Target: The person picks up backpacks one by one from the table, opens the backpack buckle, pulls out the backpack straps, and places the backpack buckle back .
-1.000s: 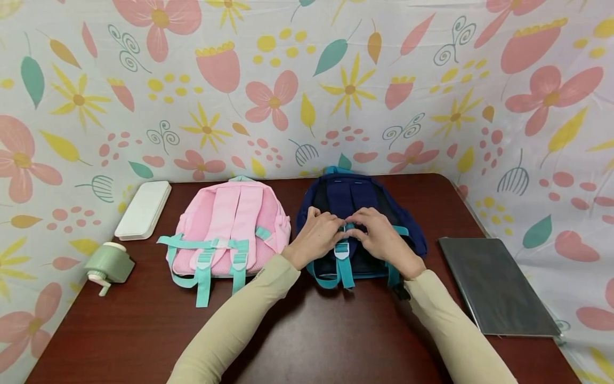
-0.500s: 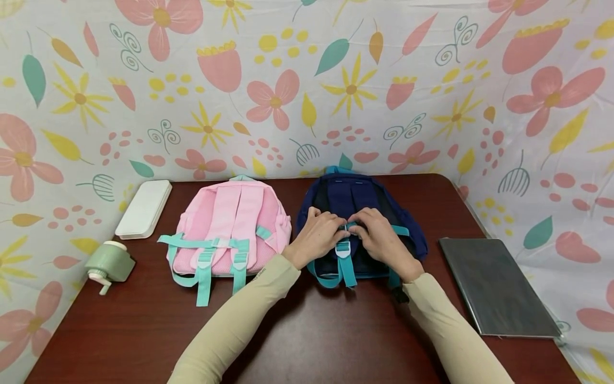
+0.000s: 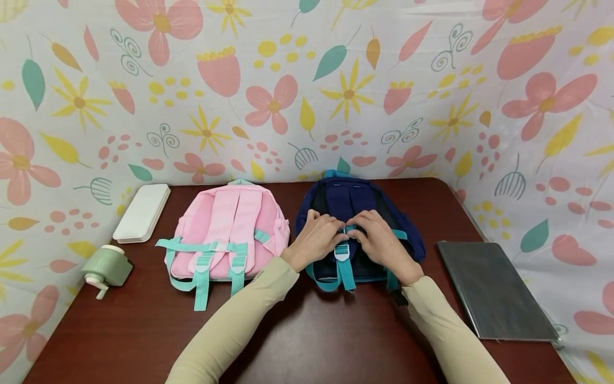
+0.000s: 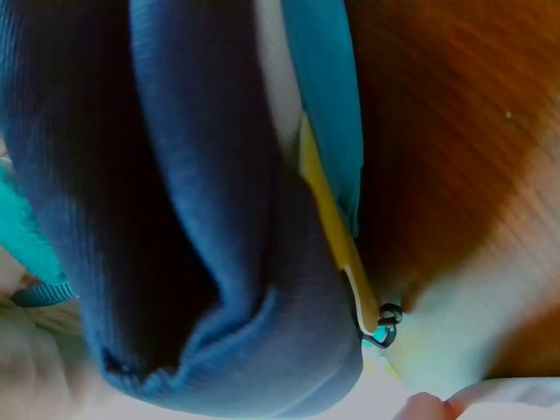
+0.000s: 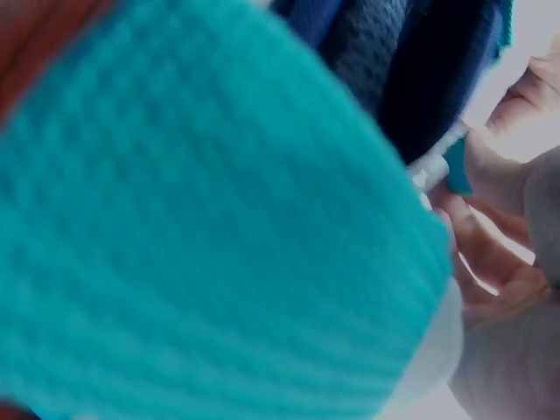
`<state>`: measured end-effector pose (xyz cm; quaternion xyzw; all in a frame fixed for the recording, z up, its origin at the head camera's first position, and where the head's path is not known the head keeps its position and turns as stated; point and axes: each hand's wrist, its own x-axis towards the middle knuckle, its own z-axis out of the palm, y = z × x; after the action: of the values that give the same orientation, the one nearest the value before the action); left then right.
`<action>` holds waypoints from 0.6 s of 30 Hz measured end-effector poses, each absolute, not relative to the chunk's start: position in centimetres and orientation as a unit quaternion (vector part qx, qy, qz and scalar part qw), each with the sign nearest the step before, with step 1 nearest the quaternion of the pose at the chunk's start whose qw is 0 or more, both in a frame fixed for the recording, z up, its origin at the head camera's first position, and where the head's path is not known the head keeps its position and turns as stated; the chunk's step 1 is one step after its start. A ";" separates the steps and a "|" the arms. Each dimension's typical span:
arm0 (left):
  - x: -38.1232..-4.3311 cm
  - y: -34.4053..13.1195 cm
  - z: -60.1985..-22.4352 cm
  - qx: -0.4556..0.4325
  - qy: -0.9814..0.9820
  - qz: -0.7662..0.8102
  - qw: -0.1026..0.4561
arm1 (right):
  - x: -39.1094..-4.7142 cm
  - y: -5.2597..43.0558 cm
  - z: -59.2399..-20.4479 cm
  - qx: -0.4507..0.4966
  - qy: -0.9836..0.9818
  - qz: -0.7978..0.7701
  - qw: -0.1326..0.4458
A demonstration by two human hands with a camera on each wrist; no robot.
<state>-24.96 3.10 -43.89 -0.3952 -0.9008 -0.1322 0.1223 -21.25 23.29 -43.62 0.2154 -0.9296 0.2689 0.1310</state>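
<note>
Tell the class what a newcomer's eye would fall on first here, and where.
Probably the navy backpack, just right of centre, where the left hand and right hand pinch at a teal strap. To its left, the pink backpack stands out against the dark table. Behind both hangs a bright flowered cloth.

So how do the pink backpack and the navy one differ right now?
The pink backpack has mint webbing; the navy backpack has teal webbing. The left hand and right hand pinch teal webbing on the navy backpack; neither holds the pink backpack. Both lie on the table, shoulder straps up.
</note>
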 end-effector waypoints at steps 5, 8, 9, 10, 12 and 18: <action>-24.9 3.2 -43.9 -0.391 -0.902 -0.140 0.122 | -21.1 23.1 -44.1 0.193 -0.919 0.310 0.151; -24.9 3.3 -44.0 -0.391 -0.901 -0.145 0.123 | -21.0 23.1 -44.5 0.176 -0.914 0.328 0.162; -24.9 3.3 -44.0 -0.391 -0.900 -0.145 0.124 | -21.0 23.1 -44.5 0.171 -0.912 0.335 0.163; -24.9 3.3 -44.1 -0.390 -0.901 -0.146 0.126 | -21.0 23.1 -44.6 0.168 -0.911 0.341 0.163; -24.9 3.3 -44.2 -0.387 -0.902 -0.144 0.126 | -21.0 23.1 -44.5 0.162 -0.910 0.350 0.153; -24.8 3.1 -44.4 -0.390 -0.905 -0.114 0.129 | -21.2 23.3 -43.9 0.206 -0.924 0.298 0.121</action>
<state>-24.77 3.07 -44.38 -0.3899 -0.9047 -0.1138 0.1290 -21.20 23.29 -43.87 0.2055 -0.9244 0.2977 0.1206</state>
